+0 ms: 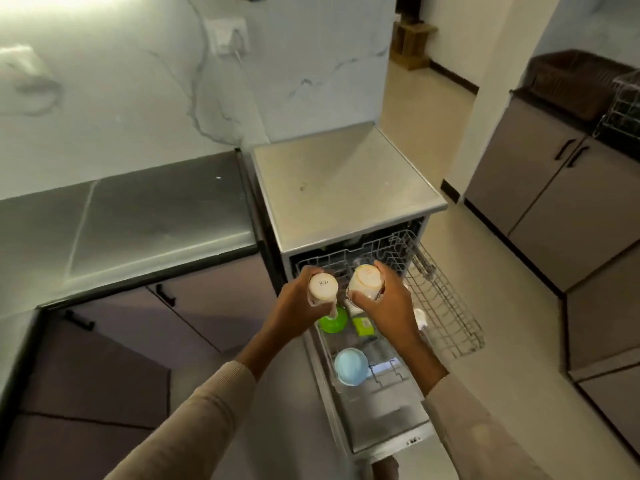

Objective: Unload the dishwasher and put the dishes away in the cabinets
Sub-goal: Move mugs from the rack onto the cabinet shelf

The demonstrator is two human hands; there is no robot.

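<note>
My left hand (298, 303) and right hand (384, 301) each had fingers (306, 271) curled round an inverted cup, white cup (323, 286) and cream cup (365, 281), just above the pulled-out upper rack (446, 306) at frame centre; risk: held close together, they could knock, or slip onto the green bowl (333, 321) below.

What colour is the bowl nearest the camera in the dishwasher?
The bowl is pale blue, clearest in the head view.
</note>
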